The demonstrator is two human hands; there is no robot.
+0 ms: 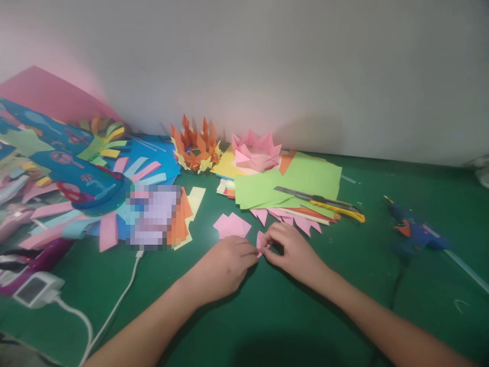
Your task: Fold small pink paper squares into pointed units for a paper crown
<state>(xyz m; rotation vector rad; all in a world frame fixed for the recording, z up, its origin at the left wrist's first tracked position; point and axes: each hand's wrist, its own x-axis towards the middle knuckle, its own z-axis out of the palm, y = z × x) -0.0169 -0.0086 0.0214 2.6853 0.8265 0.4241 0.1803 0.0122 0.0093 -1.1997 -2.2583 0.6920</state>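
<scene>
Between my two hands is a small piece of pink paper, pinched low over the green table. My left hand holds its lower left side, the fingers bent and partly hiding it. The thumb and forefinger of my right hand close on its right edge. Just behind my left hand lie pink paper pieces, flat on the table. Farther back sit a folded pink paper crown and an orange and yellow paper crown.
A yellow utility knife with its blade out rests on green paper sheets. At right lies a blue glue gun with a glue stick. Blue paper-strip crafts, a white charger and its cable are at left.
</scene>
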